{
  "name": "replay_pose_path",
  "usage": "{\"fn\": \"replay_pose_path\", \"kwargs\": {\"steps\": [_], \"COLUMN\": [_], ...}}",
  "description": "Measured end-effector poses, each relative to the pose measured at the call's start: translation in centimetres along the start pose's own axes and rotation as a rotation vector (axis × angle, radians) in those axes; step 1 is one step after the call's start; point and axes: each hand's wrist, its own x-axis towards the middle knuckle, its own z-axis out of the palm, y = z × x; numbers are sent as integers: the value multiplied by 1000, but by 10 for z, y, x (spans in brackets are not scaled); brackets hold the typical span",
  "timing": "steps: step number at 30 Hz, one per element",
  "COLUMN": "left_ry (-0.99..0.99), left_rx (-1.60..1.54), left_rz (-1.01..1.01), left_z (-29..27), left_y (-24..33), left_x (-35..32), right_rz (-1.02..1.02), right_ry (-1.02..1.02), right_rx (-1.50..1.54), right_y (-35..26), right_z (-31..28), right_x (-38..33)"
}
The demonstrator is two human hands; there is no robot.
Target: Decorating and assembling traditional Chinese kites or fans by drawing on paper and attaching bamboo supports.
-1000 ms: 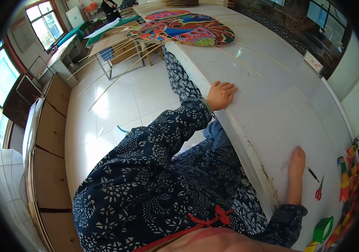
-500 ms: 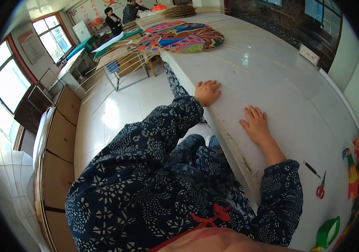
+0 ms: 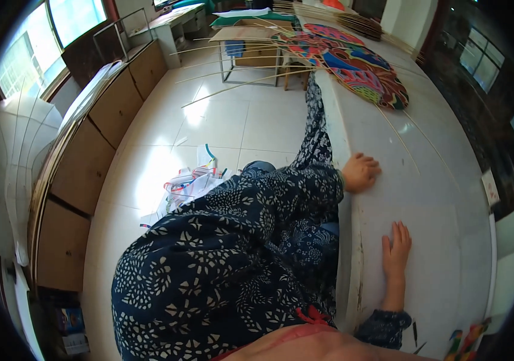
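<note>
Far to the left of the left hand (image 3: 361, 173) stands a row of low brown wooden cabinets (image 3: 85, 162), and above them is a bright window (image 3: 76, 27). The floor (image 3: 215, 120), of glossy pale tiles, spreads between these cabinets and the left hand; daylight makes white reflections on it. Well ahead of the hands, toward the left, there are a white desk (image 3: 173, 19) and, nearer to the middle, a metal-legged table (image 3: 228, 35). Ahead and to the right of the right hand (image 3: 396, 249), a dark, glassy wall (image 3: 449, 72) shows window-like panes (image 3: 482, 54).
</note>
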Motion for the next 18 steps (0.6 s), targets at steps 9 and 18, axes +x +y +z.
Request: {"fn": "replay_pose_path", "kwargs": {"steps": [9, 18], "left_ry": [257, 252], "left_rx": [-473, -696], "left_rz": [279, 412], "left_z": [-10, 3], "left_y": [-22, -44], "left_x": [-12, -10], "right_rz": [74, -67], "right_ry": [-4, -107], "right_rx": [-29, -112], "right_y": [-18, -3], "right_z": [-5, -3], "right_x": [12, 21]}}
